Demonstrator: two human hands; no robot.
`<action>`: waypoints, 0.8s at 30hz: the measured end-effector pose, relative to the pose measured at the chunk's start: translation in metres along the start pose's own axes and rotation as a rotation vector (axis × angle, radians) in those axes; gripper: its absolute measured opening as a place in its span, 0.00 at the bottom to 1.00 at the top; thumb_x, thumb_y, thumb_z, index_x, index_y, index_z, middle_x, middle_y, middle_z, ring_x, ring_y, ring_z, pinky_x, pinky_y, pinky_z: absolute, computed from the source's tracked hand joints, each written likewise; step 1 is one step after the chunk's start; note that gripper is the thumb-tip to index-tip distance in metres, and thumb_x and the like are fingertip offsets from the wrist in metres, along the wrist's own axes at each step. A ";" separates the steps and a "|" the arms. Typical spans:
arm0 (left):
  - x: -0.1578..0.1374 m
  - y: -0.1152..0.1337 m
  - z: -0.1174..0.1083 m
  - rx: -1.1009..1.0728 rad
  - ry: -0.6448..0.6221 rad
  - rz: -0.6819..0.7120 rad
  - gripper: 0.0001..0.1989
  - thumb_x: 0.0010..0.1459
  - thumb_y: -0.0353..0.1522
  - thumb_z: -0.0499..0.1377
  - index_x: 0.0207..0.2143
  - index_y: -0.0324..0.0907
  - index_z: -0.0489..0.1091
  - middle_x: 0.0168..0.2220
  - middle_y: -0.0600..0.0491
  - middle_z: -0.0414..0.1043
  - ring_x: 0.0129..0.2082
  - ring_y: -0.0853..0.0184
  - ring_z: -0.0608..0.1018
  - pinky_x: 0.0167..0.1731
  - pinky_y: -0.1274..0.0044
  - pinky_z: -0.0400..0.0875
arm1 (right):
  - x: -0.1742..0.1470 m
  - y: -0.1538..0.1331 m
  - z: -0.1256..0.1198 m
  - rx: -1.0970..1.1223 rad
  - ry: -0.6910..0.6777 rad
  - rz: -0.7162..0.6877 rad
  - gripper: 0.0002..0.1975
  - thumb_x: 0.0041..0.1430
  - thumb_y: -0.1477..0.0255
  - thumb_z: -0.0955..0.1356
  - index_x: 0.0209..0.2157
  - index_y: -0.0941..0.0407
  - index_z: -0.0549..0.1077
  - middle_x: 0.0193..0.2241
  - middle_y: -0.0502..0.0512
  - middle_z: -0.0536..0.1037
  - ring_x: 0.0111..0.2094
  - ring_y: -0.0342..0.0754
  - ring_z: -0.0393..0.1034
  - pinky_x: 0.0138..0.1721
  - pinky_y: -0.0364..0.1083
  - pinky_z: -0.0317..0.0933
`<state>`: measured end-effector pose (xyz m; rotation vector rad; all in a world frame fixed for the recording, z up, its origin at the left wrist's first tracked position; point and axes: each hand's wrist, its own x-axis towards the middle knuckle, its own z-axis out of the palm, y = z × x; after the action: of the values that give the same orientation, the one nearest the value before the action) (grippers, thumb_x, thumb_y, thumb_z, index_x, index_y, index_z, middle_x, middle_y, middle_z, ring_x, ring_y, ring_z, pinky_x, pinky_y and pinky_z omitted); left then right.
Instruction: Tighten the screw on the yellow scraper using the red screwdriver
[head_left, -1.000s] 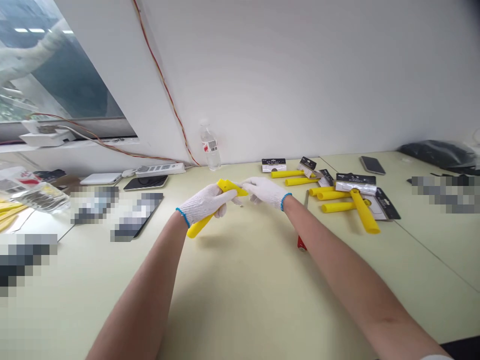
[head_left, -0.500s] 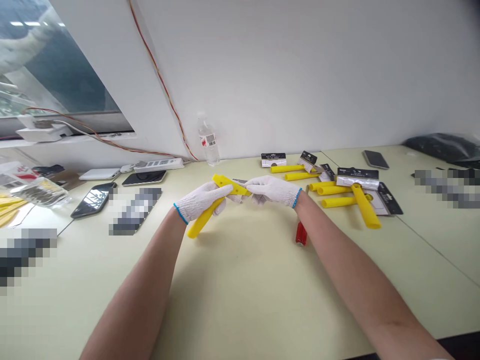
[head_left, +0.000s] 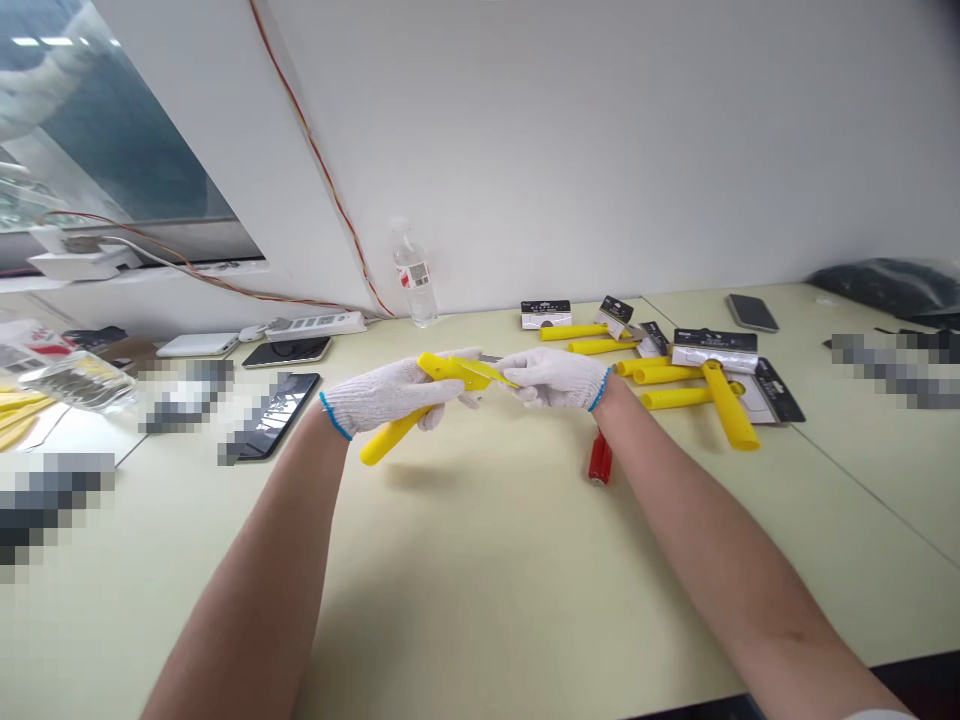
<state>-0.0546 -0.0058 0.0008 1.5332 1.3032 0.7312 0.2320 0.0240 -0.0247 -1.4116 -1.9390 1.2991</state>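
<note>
My left hand (head_left: 397,392), in a white knit glove, is closed round a yellow scraper (head_left: 394,436) with a tube-like handle that slants down to the left. Its wide head (head_left: 442,368) points right, between my two hands. Gloved as well, my right hand (head_left: 551,378) pinches the thin yellow cover plate (head_left: 489,373) at the right end of the head. That plate stands slightly tilted from the head. A strip of grey metal, seemingly a blade, shows just behind it; my fingers hide part of it. Below my right wrist lies a red-handled tool (head_left: 600,460), its far end covered by my arm.
Several yellow scrapers (head_left: 731,405) with black-and-white cards (head_left: 715,345) lie at the right rear. A water bottle (head_left: 415,280) stands against the wall. Phones (head_left: 281,415), a power strip (head_left: 316,325) and a plastic container (head_left: 79,380) are on the left. A black bag (head_left: 885,285) sits far right.
The thin yellow plate now sits at an angle to the scraper's head, where before it lay flush. My left hand and the handle have shifted slightly left.
</note>
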 end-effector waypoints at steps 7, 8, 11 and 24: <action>0.006 -0.003 -0.010 0.260 0.070 -0.068 0.18 0.59 0.47 0.57 0.32 0.41 0.73 0.18 0.54 0.67 0.20 0.68 0.69 0.24 0.77 0.64 | 0.004 -0.005 0.002 -0.098 0.091 -0.049 0.20 0.72 0.64 0.64 0.55 0.64 0.70 0.49 0.60 0.71 0.49 0.48 0.69 0.51 0.50 0.69; 0.009 -0.006 -0.008 0.259 0.086 -0.078 0.18 0.60 0.47 0.57 0.32 0.41 0.72 0.19 0.54 0.67 0.20 0.69 0.68 0.24 0.77 0.64 | 0.005 -0.005 0.003 -0.113 0.096 -0.049 0.20 0.72 0.64 0.64 0.55 0.64 0.70 0.49 0.61 0.71 0.49 0.49 0.69 0.51 0.50 0.69; 0.016 -0.014 -0.003 0.267 0.141 -0.097 0.19 0.61 0.47 0.56 0.32 0.40 0.69 0.19 0.54 0.67 0.21 0.69 0.69 0.27 0.76 0.65 | 0.008 -0.002 0.007 -0.151 0.092 -0.036 0.20 0.72 0.63 0.65 0.55 0.64 0.70 0.49 0.61 0.71 0.49 0.49 0.69 0.51 0.50 0.69; 0.033 -0.025 0.000 0.099 0.358 -0.123 0.23 0.60 0.53 0.52 0.38 0.44 0.71 0.27 0.49 0.71 0.27 0.62 0.75 0.29 0.73 0.71 | 0.032 0.030 0.014 -0.179 0.154 0.068 0.18 0.73 0.64 0.63 0.54 0.64 0.71 0.45 0.60 0.72 0.45 0.45 0.71 0.47 0.46 0.70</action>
<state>-0.0557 0.0255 -0.0267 1.4255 1.7054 0.9016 0.2240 0.0477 -0.0627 -1.6259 -1.9581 1.0316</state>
